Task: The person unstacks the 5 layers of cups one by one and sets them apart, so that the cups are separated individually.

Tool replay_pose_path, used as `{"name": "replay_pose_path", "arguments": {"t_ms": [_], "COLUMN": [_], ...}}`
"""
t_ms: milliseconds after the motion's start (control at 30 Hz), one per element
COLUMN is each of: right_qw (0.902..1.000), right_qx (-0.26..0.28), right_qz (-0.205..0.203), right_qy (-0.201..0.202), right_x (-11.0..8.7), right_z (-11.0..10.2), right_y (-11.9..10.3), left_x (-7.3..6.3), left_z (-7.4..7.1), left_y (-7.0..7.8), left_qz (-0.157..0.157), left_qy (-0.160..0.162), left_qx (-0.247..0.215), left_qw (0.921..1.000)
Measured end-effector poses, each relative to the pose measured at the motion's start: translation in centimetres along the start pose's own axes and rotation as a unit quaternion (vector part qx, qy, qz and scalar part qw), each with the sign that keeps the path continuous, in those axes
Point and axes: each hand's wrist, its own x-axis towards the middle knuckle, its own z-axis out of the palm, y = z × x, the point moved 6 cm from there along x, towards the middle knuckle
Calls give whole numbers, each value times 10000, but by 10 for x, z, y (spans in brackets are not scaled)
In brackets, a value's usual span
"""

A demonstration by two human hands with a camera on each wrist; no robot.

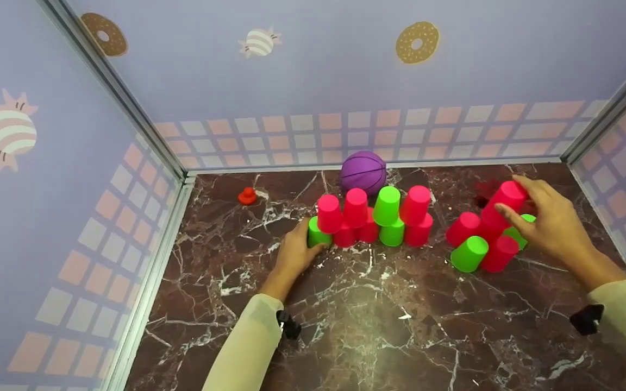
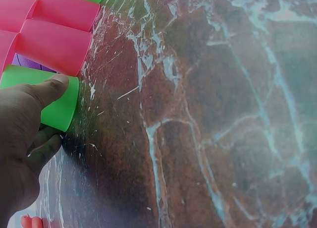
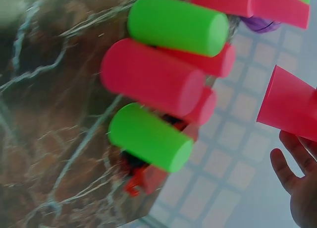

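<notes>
In the head view, a two-tier row of upside-down pink-red and green cups stands mid-table, with a pink-red cup (image 1: 356, 207) among the upper ones. My left hand (image 1: 294, 251) grips the green cup (image 1: 319, 233) at the row's left end; its thumb lies across the cup's side in the left wrist view. To the right, my right hand (image 1: 555, 222) holds a pink-red cup (image 3: 292, 104) raised above a loose cluster of upside-down cups. That cluster includes a green cup (image 1: 469, 254) and a pink-red cup (image 1: 500, 253) in front, with others partly hidden behind.
A purple ball (image 1: 363, 172) sits behind the row, near the back wall. Far left is a small orange-red toy (image 1: 247, 196). Behind the right cluster lies a red and black object (image 3: 148, 177), partly covered. Patterned walls (image 1: 313, 70) enclose the marbled table (image 1: 356, 326).
</notes>
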Motion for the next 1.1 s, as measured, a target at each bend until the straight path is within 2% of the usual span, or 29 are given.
{"name": "replay_pose_path", "arguments": {"t_ms": [100,467,533,667,767,900,1100], "right_qw": [9998,9985,9984,9983,9984,9982,9975], "right_qx": [-119,-395,-428,-472,-448,-442,-547], "right_qz": [132,365,360,290,281,349,448], "right_qy": [9,46,89,174,214,185,82], "right_x": [-9,-37,-41,-48,-53,-59,-70], "right_z": [-2,-8,-9,-9,-9,-8,-1], "right_y": [14,48,53,61,66,69,73], "left_x": [-2,-2,0,4,8,11,11], "left_z": [-6,-6,-4,13,27,34,33], "left_y": [10,11,7,-17,-38,-47,-45], "left_qz": [-115,-185,-101,137,244,283,163], "left_qy": [-141,-168,-107,90,164,154,59], "left_qx": [85,66,-9,12,226,397,326], "left_qw": [9998,9997,9999,9999,9993,9987,9993]}}
